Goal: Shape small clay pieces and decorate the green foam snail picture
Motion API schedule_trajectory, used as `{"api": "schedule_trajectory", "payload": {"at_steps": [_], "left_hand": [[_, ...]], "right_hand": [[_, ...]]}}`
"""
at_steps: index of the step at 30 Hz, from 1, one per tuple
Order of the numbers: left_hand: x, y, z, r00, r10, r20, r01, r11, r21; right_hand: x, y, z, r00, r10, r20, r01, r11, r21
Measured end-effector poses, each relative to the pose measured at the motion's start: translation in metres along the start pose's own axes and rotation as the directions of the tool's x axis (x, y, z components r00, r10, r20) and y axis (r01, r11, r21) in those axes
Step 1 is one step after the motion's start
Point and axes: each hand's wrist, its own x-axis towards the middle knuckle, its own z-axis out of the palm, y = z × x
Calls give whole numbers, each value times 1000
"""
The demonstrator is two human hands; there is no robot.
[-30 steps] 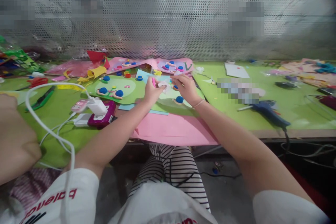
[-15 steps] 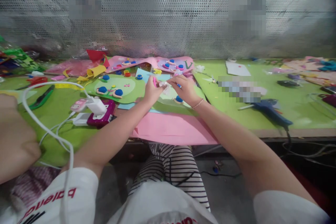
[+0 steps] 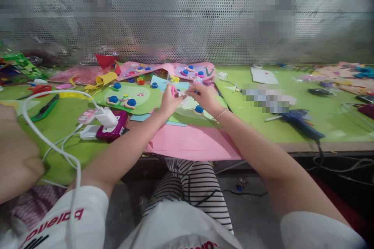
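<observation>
Over the green felt pieces at the middle of the table, my left hand [image 3: 170, 100] is closed, with a bright pink piece [image 3: 173, 91] showing among its fingers. Its fingertips also hold a small whitish, see-through scrap [image 3: 184, 99], perhaps plastic. Close by on the right, the thumb and fingers of my right hand [image 3: 205, 96] pinch at that same scrap. Below the hands lies a green felt sheet [image 3: 150, 101] bearing blue-topped felt figures [image 3: 113, 100]. Another blue-topped figure [image 3: 199, 109] sits just under my right hand. Pink felt [image 3: 187, 144] covers the table's front edge.
A purple power socket [image 3: 118, 132] with white plugs and cables stands left of my forearm. Green-handled pliers [image 3: 46, 108] and a co-worker's arm [image 3: 17, 155] are farther left. On the right rests a blue glue gun [image 3: 304, 124]. A perforated metal screen [image 3: 187, 15] closes the back.
Both hands stay nearly in place, still together at the whitish scrap. My right fingers have shifted slightly. The whole view has moved a little.
</observation>
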Motion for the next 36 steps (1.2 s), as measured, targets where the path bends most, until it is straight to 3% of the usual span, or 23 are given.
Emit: {"api": "schedule_trajectory", "payload": {"at_steps": [6,14,19,24,29,36], "left_hand": [[-3,5,-1,1000,6,12,-6,999,-38],[-4,10,-1,997,-32,65,35,999,-41],[-2,8,-1,996,-73,45,76,994,-79],[-1,8,-2,999,-9,46,10,1000,-14],[-1,10,-3,995,81,60,-87,990,108],[-4,12,-3,997,40,58,-46,993,107]], "right_hand": [[2,5,-2,996,-87,4,87,996,-23],[6,13,-7,995,-53,81,52,998,22],[5,12,-9,990,-72,118,69,997,30],[3,10,-11,981,-114,154,114,993,3],[2,11,-9,984,-142,108,142,990,8],[3,12,-7,994,-61,91,52,994,97]]}}
